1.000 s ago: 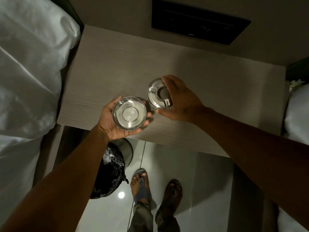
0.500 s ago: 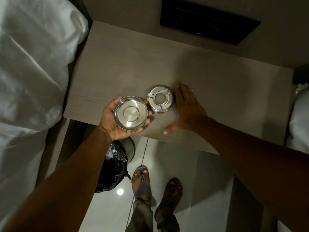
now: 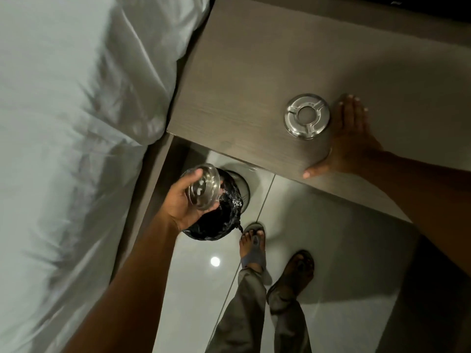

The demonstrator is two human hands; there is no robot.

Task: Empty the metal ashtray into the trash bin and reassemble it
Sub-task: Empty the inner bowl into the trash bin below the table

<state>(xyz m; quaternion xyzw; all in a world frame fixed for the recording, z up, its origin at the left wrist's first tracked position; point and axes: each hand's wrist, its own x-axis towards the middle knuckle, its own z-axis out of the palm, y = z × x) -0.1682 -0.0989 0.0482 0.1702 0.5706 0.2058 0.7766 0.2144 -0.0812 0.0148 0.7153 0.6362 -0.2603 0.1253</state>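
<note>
Two hands: one at work, one idle.
Bed: one, white sheets (image 3: 76, 123), along the left edge of view.
Desk (image 3: 254, 72): one; half a second ago both ashtray parts were above it, now only one remains there.
Trash bin (image 3: 221, 220): one, black-lined, on the floor under the desk's near edge.
Left hand (image 3: 183, 200): it has come off the desk and down over the bin, fingers curled round the rim of the ashtray bowl.
Right hand (image 3: 351, 138): flat on the desk, fingers straight, holding nothing — just beside the lid.
Ashtray bowl (image 3: 204, 187): one, now tilted over the bin's mouth, where earlier it sat level in the palm; whether anything is falling out cannot be told.
Ashtray lid (image 3: 307, 115): one, ringed with a central hole, lying on the desk as it did a moment ago.
Meaning: the emptying step looks under way — reassembly is still to come, and the lid waits within the right hand's reach.
</note>
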